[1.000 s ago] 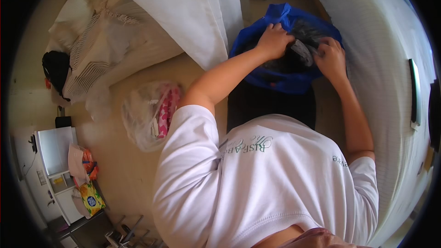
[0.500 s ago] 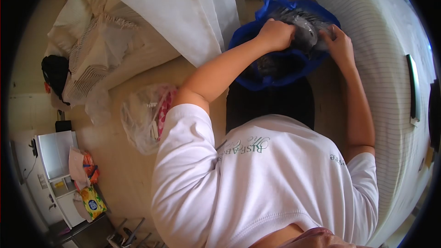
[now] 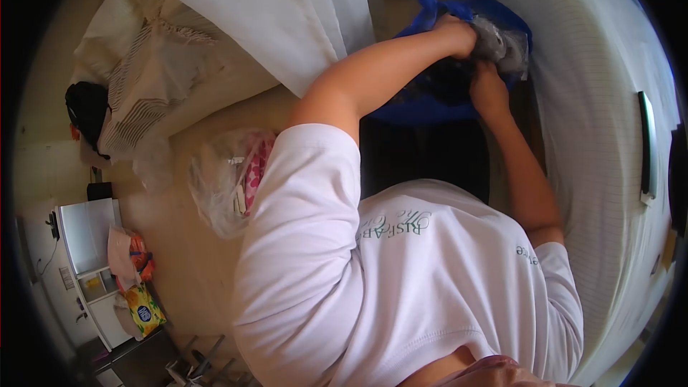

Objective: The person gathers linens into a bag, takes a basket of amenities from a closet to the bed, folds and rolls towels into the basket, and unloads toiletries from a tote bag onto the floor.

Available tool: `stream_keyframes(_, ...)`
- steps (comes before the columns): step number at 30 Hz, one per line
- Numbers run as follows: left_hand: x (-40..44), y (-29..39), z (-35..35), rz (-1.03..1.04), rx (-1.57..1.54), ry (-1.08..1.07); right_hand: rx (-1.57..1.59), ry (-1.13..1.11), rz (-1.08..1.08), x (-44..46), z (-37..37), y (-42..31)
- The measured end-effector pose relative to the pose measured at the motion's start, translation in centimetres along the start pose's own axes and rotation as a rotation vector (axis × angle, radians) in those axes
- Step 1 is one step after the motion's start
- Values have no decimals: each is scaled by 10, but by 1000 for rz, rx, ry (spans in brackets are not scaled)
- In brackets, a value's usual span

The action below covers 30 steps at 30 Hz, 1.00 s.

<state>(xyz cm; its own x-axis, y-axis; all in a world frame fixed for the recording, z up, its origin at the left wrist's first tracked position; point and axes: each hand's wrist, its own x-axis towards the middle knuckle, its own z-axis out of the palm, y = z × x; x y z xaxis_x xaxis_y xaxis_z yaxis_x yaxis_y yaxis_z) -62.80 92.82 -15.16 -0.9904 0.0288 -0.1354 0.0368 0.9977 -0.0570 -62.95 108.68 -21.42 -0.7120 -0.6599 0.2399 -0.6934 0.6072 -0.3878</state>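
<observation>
A blue bag (image 3: pixel 412 112) with dark contents lies at the upper middle, in front of my dark-clothed lap. Over its far right part is a crinkled, see-through grey plastic bag (image 3: pixel 505 46). My left hand (image 3: pixel 456 36) is closed at the left edge of this plastic, with its fingertips partly hidden. Just below and to the right, my right hand (image 3: pixel 489 86) is closed at the plastic's lower edge, and its fingertips are hard to see.
On the floor to the left sits a clear plastic bag (image 3: pixel 222 186) with a pink patterned item. White cloth (image 3: pixel 287 14) hangs beside the blue bag. A bed with a striped sheet (image 3: pixel 580 100) stands at the right. A black bag (image 3: pixel 87 118) is far left.
Both hands have come closer together, the left moving right and the right moving left and down. The grey plastic has shifted to the right over the blue bag.
</observation>
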Motion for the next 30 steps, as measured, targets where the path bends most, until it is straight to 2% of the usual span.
stream_keyframes(3, 8, 0, 5, -13, -6, -50, -29, 55, 74, -5, -2, -4)
stream_keyframes(9, 9, 5, 7, -25, -83, -87, -215, -103, -19, 14, -4, 25)
stream_keyframes(12, 12, 10, 10, -54, -125, -90, -145, -63, -114, 14, -10, 28)
stream_keyframes(21, 13, 9, 9, -32, -158, -115, -94, 7, -135, -2, -12, 19)
stream_keyframes(24, -8, 7, 9, -52, -203, -80, 195, 87, -181, -20, -33, -4)
stream_keyframes(27, -23, 11, 34, -49, -273, -16, 115, 615, -444, 1, -48, -28)
stream_keyframes(30, -33, 35, 57, -108, -351, -19, -208, 427, -227, 16, -48, -13)
